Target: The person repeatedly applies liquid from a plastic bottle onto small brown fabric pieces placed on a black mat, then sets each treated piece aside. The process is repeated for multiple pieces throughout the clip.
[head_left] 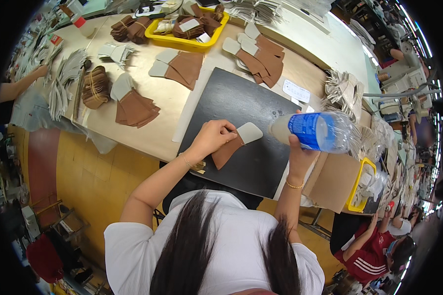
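My right hand (300,160) is wrapped round a clear plastic bottle (312,131) with a blue label and some whitish content toward its neck. The bottle lies tilted over in the air, its neck pointing left above a black board (268,169). On that board rests a brown leather-like piece (227,152) with a pale rounded end piece (250,132). Bent fingers of my left hand (213,140) pinch the brown piece at its upper edge, close to where the two colours meet. The bottle's neck is just right of the pale end.
Fanned brown-and-pale pieces (182,69) lie beyond the board, near a tied brown bundle (95,87). A yellow tray (182,44) of brown bundles stands at the back. Cardboard (332,181) and another yellow tray (362,184) are right. A co-worker in red (371,253) sits lower right.
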The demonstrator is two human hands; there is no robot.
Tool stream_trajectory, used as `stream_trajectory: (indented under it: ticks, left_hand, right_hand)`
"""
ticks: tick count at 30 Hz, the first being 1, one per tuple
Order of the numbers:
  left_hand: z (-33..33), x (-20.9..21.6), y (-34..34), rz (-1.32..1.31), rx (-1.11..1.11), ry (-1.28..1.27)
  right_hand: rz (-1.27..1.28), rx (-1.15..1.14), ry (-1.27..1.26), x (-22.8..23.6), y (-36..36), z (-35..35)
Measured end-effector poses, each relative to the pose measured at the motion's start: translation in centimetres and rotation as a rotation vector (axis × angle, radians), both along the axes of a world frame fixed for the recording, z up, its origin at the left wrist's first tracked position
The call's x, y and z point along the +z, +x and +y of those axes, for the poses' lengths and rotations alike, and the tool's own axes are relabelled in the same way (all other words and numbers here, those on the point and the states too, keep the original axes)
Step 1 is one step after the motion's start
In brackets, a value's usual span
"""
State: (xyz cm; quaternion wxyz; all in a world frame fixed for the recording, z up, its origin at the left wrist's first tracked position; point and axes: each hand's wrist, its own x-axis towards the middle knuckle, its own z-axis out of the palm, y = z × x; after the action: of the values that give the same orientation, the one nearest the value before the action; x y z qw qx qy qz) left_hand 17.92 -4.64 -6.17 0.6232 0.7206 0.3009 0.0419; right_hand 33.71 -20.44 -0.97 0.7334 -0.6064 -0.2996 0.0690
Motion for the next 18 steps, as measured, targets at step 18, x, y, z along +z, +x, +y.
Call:
stream_trajectory:
  ticks: [18]
  left_hand:
    - [0.1,-0.3,0.5,0.049,0.016,0.067]
  right_hand:
    - [-0.491,0.016,-0.416,-1.3,-1.9,1.8]
